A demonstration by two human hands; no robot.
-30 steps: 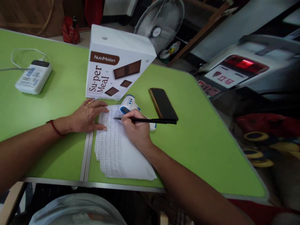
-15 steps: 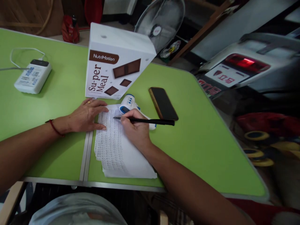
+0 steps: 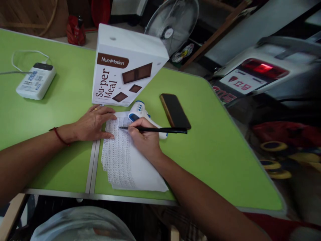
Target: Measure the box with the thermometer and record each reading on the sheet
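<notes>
Sheets of paper (image 3: pixel 145 170) lie stacked on the green table, their left part covered with rows of small handwriting. My right hand (image 3: pixel 146 139) is closed round a black pen (image 3: pixel 173 130), whose tip points left onto the written rows. Fingers apart, my left hand (image 3: pixel 94 124) lies flat at the stack's upper left edge, its fingertips touching the paper. A white and blue infrared thermometer (image 3: pixel 137 108) lies just beyond my right hand, which partly hides it. Behind the stack stands a white NutriMotion box (image 3: pixel 110 80).
A phone (image 3: pixel 175 110) in a brown case lies right of the thermometer. At the left sits a white device (image 3: pixel 36 81) with cables. A metal seam (image 3: pixel 93 167) crosses the green table (image 3: pixel 215 167). Beyond it stand a fan (image 3: pixel 173 26) and a white scooter (image 3: pixel 250 73).
The pen tip has shifted slightly left across the writing, with my right hand moving along. My left hand stays in place on the paper's edge.
</notes>
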